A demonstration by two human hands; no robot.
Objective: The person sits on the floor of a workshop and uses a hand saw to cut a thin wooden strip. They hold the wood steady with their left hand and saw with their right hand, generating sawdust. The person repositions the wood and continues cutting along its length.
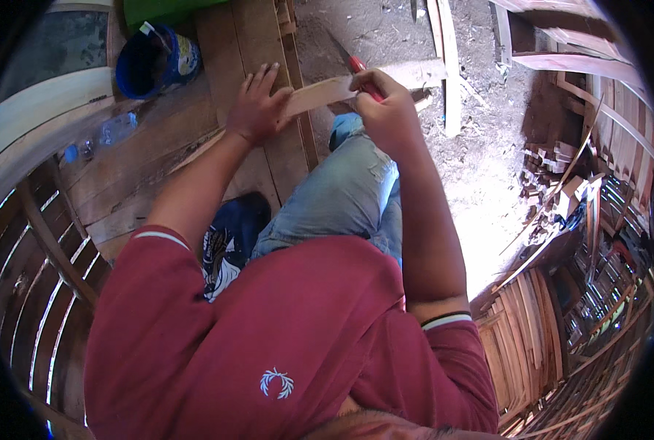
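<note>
A pale wooden board (327, 92) lies across the edge of the plank bench (243, 29) and juts out over the ground to the right. My left hand (256, 108) presses on the board's left part, fingers stretched out and apart. In my right hand (387, 114) is a red-handled tool (357, 64), gripped just above the board. A thin, dark, blade-like part runs from the handle up and to the left; its exact kind is unclear. My knee in blue jeans (334, 194) is below the board.
A blue bucket (138, 94) and a clear plastic bottle (116, 130) are on the left of the bench, near something green (166, 9). An upright-looking strip of wood (452, 81) crosses the board's far end. Scrap wood (561, 161) and stacked slats (528, 330) lie at right.
</note>
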